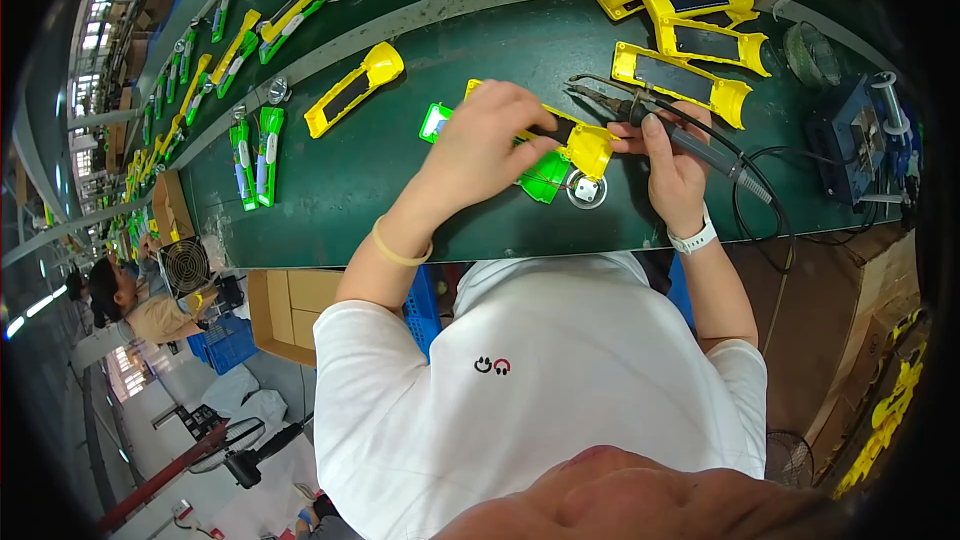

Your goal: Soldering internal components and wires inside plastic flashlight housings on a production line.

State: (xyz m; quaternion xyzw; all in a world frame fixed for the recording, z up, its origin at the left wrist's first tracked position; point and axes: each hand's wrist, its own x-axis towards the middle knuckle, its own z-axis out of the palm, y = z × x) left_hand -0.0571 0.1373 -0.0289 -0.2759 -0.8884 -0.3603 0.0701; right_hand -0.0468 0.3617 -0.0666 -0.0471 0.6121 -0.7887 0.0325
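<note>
My left hand point(490, 135) is closed on a yellow plastic flashlight shell point(590, 152), thumb and fingers on either side. Under that shell lies a green shell half point(545, 185) with thin wires, and a round silver reflector point(586, 190) sits beside it at the table's near side. A soldering iron point(705, 148) with a dark grey handle rests in my right hand point(677, 165), its tip pointing left above the yellow shell. The right fingertips reach the wide end of the shell; whether they grip it is hard to make out.
Loose yellow shells with dark panels point(680, 80) are piled at the far right. A blue soldering station point(840, 130) and a wire-mesh cup point(810, 55) stand at the right. Green assemblies point(255, 155) and another yellow shell point(355, 90) lie left. A person point(150, 310) sits farther left.
</note>
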